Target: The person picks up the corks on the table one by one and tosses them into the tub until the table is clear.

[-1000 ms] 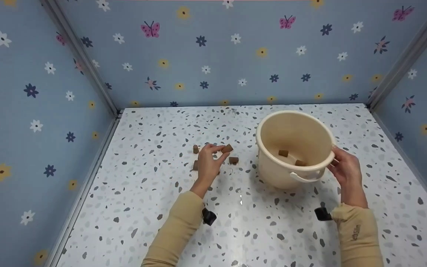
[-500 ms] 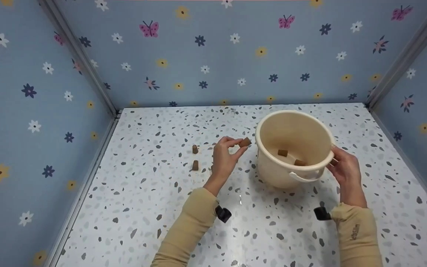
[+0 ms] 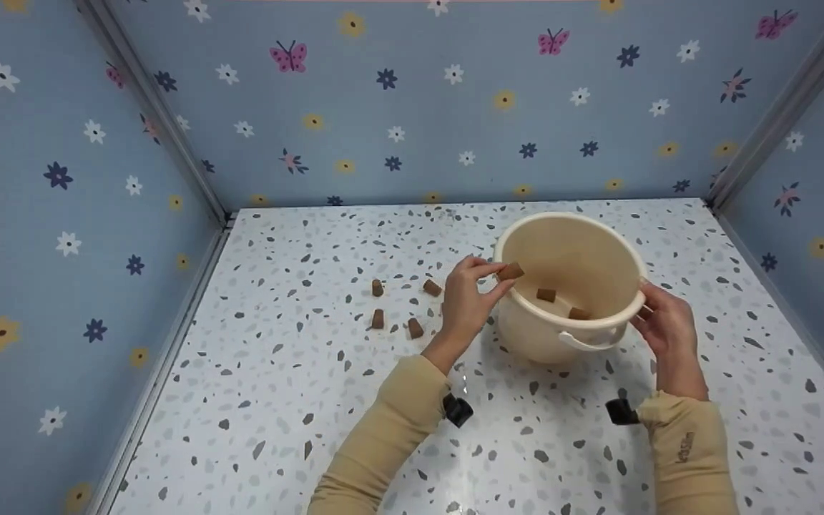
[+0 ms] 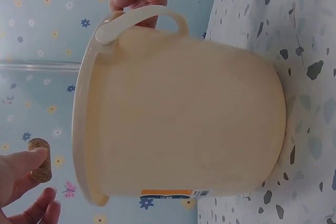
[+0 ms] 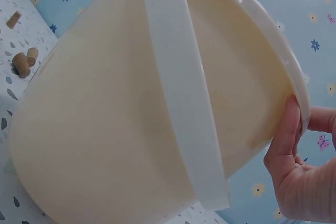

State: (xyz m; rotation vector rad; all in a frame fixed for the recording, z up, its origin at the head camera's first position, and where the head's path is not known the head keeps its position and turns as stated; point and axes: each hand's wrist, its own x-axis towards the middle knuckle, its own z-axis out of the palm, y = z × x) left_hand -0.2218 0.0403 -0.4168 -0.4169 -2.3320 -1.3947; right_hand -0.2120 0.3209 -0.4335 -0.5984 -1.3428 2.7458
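Observation:
My left hand [image 3: 468,300] pinches a brown cork [image 3: 511,271] between thumb and fingers, right at the left rim of a cream bucket [image 3: 537,336]. The left wrist view shows this cork [image 4: 40,160] beside the bucket's mouth. My right hand [image 3: 666,322] grips the bucket's right rim, with the thumb on one side and fingers on the other, as the right wrist view shows. Inside the bucket lie two corks, one [image 3: 546,295] near the middle and another [image 3: 579,313] nearer the front. The white handle [image 5: 181,87] hangs down along the bucket's side.
Several corks lie on the speckled table left of the bucket, among them one standing cork [image 3: 377,288] and one tipped cork [image 3: 415,328]. Blue flowered panels [image 3: 426,107] enclose the table at the back and both sides.
My left hand has carried the pinched cork rightward from above the loose corks to the bucket's rim. The right hand and the bucket have stayed in place.

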